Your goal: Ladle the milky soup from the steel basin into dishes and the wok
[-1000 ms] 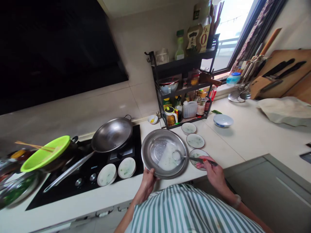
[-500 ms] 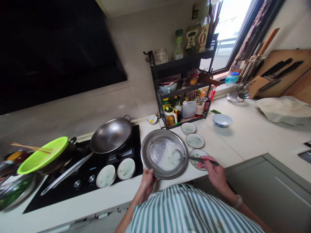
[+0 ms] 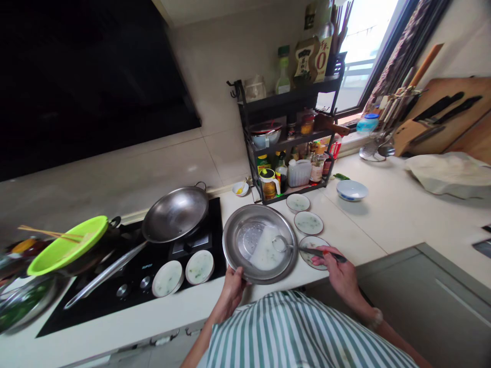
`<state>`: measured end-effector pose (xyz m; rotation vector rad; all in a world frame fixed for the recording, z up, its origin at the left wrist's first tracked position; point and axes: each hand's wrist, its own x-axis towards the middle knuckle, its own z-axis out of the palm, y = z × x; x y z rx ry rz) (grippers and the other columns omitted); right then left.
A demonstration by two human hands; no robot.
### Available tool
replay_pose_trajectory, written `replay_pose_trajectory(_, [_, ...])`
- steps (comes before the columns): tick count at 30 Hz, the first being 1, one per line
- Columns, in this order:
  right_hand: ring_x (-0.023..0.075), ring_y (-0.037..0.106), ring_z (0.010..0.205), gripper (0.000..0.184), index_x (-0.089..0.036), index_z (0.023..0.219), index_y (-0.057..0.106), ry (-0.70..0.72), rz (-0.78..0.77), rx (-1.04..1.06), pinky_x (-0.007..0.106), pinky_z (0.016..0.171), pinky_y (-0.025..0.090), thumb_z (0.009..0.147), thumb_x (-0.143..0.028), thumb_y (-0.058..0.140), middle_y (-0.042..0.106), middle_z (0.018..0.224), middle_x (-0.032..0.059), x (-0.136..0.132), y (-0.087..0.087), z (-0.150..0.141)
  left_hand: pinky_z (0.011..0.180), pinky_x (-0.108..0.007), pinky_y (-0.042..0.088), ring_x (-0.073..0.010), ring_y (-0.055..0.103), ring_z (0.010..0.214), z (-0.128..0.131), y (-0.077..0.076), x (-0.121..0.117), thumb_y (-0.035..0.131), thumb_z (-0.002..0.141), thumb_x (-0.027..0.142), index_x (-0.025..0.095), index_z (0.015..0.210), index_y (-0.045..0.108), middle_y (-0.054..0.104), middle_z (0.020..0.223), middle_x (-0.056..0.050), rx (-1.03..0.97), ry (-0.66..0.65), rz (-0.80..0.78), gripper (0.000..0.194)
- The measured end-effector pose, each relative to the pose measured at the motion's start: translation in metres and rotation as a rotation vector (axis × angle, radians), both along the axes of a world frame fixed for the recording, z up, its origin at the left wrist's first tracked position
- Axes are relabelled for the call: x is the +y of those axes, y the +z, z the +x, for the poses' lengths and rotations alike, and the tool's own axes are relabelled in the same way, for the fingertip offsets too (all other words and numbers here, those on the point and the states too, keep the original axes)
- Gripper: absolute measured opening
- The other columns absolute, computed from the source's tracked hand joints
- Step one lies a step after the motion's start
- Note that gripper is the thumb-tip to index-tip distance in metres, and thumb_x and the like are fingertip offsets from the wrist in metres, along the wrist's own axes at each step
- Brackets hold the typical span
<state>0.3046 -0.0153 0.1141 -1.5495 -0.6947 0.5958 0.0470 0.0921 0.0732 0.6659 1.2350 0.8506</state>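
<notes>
My left hand (image 3: 232, 287) grips the near rim of a metal basin (image 3: 235, 225), which is tilted so a pale liquid with green bits (image 3: 264, 253) pools toward its right side. In my right hand (image 3: 337, 271) is the dark handle of a ladle (image 3: 282, 244), its bowl dipped in that liquid. Just right of the basin, a filled bowl (image 3: 312, 245) lies partly under the ladle's handle. Two more filled bowls, a middle one (image 3: 309, 223) and a far one (image 3: 298, 202), line up behind it.
Two filled bowls (image 3: 168, 278) stand on the black cooktop's front, near a wok (image 3: 174, 214) with a long handle. A green basket (image 3: 72, 243) with chopsticks is at left. A condiment rack (image 3: 289, 138) stands behind; a blue-white bowl (image 3: 352, 190) sits to the right.
The ladle's bowl has shifted very slightly within the liquid. Both hands keep their hold, and the basin and bowls stay put.
</notes>
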Motion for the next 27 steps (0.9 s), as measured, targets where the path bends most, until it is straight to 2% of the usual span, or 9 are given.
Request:
replay_pose_trajectory(7, [0.0246,0.070,0.063,0.034,-0.021,0.087,0.061,0.017,0.004,0.019,0.038,0.068,0.056,0.076,-0.053,0.055,0.068,0.058,0.0036,0.001,-0.005,0.002,0.043,-0.020,0.043,-0.0097,0.051,0.046,0.002,0.005,0.000,0.049,0.071,0.006,0.020,0.091,0.046,0.056,0.060,0.005,0.003,-0.001,0.000,0.024])
replay_pose_trajectory(12, [0.0240,0.070,0.064,0.033,-0.020,0.090,0.061,0.001,-0.016,0.054,0.036,0.068,0.055,0.077,-0.050,0.056,0.068,0.058,0.0036,0.000,-0.010,0.004,0.043,-0.021,0.043,-0.0100,0.051,0.047,0.001,0.003,0.000,0.046,0.073,0.006,0.019,0.091,0.045,0.055,0.060,0.004,0.014,-0.001,-0.002,0.023])
replay_pose_trajectory(15, [0.0223,0.069,0.062,0.031,-0.019,0.089,0.061,-0.031,0.015,0.161,0.034,0.064,0.055,0.076,-0.047,0.058,0.069,0.063,0.0033,0.002,-0.014,0.005,0.044,-0.021,0.044,-0.0101,0.052,0.048,0.000,0.002,0.000,0.047,0.072,0.006,0.019,0.092,0.046,0.057,0.063,0.004,0.005,-0.005,0.004,0.024])
replay_pose_trajectory(20, [0.0179,0.066,0.056,0.025,-0.019,0.078,0.062,-0.137,0.144,0.386,0.031,0.058,0.055,0.068,-0.041,0.069,0.068,0.072,0.0012,0.004,-0.013,0.005,0.044,-0.021,0.044,-0.0102,0.053,0.049,0.000,0.000,0.000,0.050,0.071,0.008,0.019,0.091,0.047,0.057,0.063,0.004,0.005,-0.012,0.007,0.023])
replay_pose_trajectory(27, [0.0145,0.064,0.054,0.020,-0.019,0.076,0.066,-0.174,0.191,0.451,0.027,0.057,0.054,0.065,-0.035,0.072,0.068,0.073,-0.0003,-0.003,-0.008,0.010,0.042,-0.021,0.044,-0.0097,0.051,0.046,-0.001,-0.003,0.000,0.049,0.073,0.008,0.019,0.088,0.045,0.056,0.061,0.004,0.014,0.002,-0.001,0.020])
